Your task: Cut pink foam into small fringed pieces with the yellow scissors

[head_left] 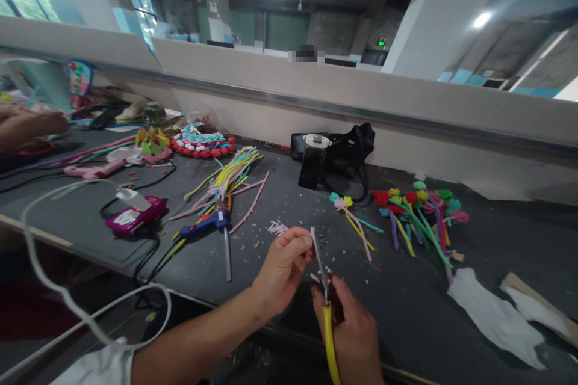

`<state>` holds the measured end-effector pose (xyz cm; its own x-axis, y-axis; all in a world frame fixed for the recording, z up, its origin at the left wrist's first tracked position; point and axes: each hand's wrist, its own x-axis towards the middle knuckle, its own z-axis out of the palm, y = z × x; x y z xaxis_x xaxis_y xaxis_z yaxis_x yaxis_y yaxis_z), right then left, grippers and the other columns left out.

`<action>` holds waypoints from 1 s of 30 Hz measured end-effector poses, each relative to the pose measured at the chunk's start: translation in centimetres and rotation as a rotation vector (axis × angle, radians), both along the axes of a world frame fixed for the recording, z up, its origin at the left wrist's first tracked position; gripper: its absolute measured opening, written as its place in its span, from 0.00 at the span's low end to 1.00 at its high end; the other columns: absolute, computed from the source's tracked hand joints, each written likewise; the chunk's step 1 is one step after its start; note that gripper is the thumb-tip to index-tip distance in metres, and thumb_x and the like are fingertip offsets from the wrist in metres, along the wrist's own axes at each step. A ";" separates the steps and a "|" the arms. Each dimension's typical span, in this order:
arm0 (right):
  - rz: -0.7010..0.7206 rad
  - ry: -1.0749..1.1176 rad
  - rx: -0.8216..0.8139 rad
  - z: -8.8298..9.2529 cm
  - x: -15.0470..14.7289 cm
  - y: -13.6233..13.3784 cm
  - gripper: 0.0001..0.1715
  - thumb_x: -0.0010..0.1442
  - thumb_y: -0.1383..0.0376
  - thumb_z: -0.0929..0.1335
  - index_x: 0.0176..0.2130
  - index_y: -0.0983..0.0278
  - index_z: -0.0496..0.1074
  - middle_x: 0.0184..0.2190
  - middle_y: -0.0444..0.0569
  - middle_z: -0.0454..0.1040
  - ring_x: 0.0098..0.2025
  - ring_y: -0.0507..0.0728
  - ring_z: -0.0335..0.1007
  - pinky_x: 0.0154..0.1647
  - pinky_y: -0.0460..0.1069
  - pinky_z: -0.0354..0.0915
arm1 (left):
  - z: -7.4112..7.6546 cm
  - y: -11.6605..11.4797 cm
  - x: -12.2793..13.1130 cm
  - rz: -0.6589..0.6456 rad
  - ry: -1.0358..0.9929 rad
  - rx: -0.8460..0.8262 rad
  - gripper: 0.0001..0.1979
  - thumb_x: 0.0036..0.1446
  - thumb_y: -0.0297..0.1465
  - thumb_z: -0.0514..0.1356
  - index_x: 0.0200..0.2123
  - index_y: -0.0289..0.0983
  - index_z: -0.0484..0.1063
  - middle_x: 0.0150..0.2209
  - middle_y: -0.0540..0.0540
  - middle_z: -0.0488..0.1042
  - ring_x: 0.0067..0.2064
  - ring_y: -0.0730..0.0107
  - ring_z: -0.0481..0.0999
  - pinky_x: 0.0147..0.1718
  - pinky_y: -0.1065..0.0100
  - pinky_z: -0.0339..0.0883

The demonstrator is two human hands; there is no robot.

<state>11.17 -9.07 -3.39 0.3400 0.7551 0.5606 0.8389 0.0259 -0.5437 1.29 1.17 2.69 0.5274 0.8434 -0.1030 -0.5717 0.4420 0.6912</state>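
My right hand (354,331) grips a pair of scissors (329,337) with yellow handles, its blades pointing up and away from me. Close to the blade tips, my left hand (286,264) is closed in a pinch; what sits between its fingertips is too small to make out. Small pale bits show by the blades just above my right hand. On the dark table beyond lies a little heap of cut pink pieces (277,227), with scraps scattered around. Right of my hands are a few fuzzy-stem flowers (347,203) and a larger bunch of colourful flowers (418,207).
A blue glue gun (205,225) lies left, beside a bundle of fuzzy stems (235,174) and a purple power strip (135,216) with a white cable. A black bag (347,153) and phone (311,167) stand behind. White cloth (494,316) lies right. Another person's hand (34,123) is far left.
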 end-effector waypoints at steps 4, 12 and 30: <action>0.002 0.003 -0.002 -0.1 0.0 0.0 0.18 0.62 0.55 0.64 0.43 0.65 0.74 0.29 0.48 0.79 0.28 0.53 0.77 0.27 0.43 0.67 | 0.0 -0.1 0.0 -0.002 0.001 0.015 0.05 0.48 0.28 0.65 0.26 0.34 0.72 0.22 0.52 0.68 0.26 0.77 0.65 0.29 0.74 0.59; 0.037 -0.004 0.002 -0.2 0.0 -0.1 0.16 0.64 0.58 0.63 0.43 0.65 0.74 0.29 0.48 0.79 0.28 0.53 0.77 0.29 0.43 0.68 | 0.0 -0.2 0.2 0.013 -0.004 0.019 0.04 0.47 0.27 0.65 0.27 0.34 0.72 0.22 0.53 0.68 0.26 0.78 0.65 0.30 0.74 0.58; -0.025 0.017 -0.033 0.9 0.2 0.0 0.16 0.64 0.55 0.62 0.39 0.63 0.72 0.25 0.44 0.76 0.23 0.51 0.72 0.25 0.43 0.64 | 0.1 0.1 0.0 -0.012 -0.007 0.080 0.07 0.48 0.30 0.64 0.22 0.35 0.68 0.21 0.52 0.65 0.27 0.75 0.65 0.31 0.71 0.59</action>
<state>11.40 -9.05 -2.53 0.3684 0.7644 0.5292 0.8296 -0.0134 -0.5582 1.26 1.28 2.82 0.5383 0.8421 -0.0323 -0.5711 0.3928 0.7208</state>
